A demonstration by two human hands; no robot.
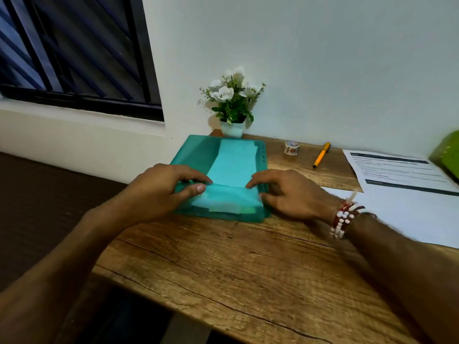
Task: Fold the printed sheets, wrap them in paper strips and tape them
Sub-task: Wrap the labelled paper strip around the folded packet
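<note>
Fingers [183, 173] of the left hand [159, 192] curl over the left side of a teal folder [196, 152] while the thumb presses from the near side — between thumb and index finger the hand pinches the folder's raised near flap. Opposite it, the right hand [290, 194] lies with bent, slightly spread fingers on the folder's right part, the index tip at the fold line and the thumb by the near right corner. Whether it grips the flap or only rests on it I cannot tell.

The folder lies on the wooden desk [223, 269] at its far left. It is see-through enough to show a pale strip of paper [233, 160] inside, running from the far edge toward the hands, with more pale paper under the flap.

Printed sheets [397, 170] lie at the right of the desk, well apart from the folder and touched by neither hand — a blank white sheet [402, 214] lies nearer, partly under the right forearm. Between folder and sheets, toward the wall, a small tape roll [291, 147] stands and an orange pen [322, 155] lies slantwise. A potted plant [233, 100] with white flowers stands at the wall just behind the folder. Red and white bead bracelets [344, 219] circle the right wrist, and a green object [447, 152] shows at the right edge.
</note>
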